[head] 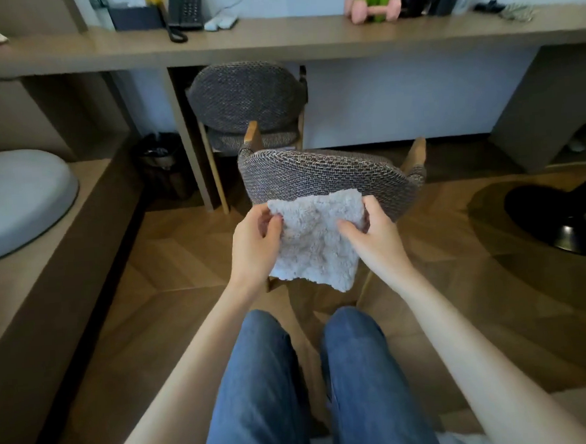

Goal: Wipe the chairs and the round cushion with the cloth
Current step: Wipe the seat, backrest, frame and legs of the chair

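Observation:
A fluffy pale grey cloth (pixel 315 241) hangs between my two hands in front of me. My left hand (pixel 255 243) pinches its left edge and my right hand (pixel 374 234) grips its right edge. Just behind the cloth stands a near chair (pixel 326 177) with a grey woven backrest and wooden posts. A second, matching chair (pixel 246 97) is tucked under the desk farther back. The round grey cushion (pixel 16 201) lies on the low ledge at the left.
A long wooden desk (pixel 274 44) spans the back, carrying a telephone (pixel 184 8), pink dumbbell (pixel 373 11) and green toy. A dark bin (pixel 161 164) stands under it at left. A black round lamp base (pixel 559 219) sits on the wooden floor at right. My blue-jeaned legs fill the bottom centre.

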Demonstrator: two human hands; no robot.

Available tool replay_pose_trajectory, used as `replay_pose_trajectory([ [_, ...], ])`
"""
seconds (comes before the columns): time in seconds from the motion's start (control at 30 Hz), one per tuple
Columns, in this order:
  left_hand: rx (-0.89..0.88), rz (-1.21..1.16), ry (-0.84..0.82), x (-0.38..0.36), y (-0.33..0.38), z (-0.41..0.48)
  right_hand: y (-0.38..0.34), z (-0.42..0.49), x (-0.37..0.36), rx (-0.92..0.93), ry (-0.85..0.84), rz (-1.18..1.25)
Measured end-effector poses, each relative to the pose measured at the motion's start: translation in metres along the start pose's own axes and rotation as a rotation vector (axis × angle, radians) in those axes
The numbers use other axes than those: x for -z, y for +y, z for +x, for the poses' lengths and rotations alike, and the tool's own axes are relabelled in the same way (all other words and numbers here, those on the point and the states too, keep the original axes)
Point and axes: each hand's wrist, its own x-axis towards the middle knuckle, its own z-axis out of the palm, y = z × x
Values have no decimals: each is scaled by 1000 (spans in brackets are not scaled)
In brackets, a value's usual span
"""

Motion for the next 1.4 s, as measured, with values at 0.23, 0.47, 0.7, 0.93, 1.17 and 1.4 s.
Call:
replay_pose_trajectory([
  [0.23, -46, 39, 27, -7, 2, 4, -4, -9, 4, 9, 202, -99],
  [0.47, 92, -180, 93, -34, 9, 49, -1, 38, -8, -25, 320, 11],
  [0.7, -94, -211, 180, -87, -13, 62, 31, 78, -30, -44, 506, 84],
  [0.93, -144, -108, 418, -112, -42, 70, 66, 86, -39, 92, 535, 18],
  [1.17, 0, -33, 297, -120, -102, 75, 117, 84, -59, 8, 402, -98],
  [1.4, 286, -103, 245, -123, -120, 73, 126, 81, -69, -110, 283, -142],
])
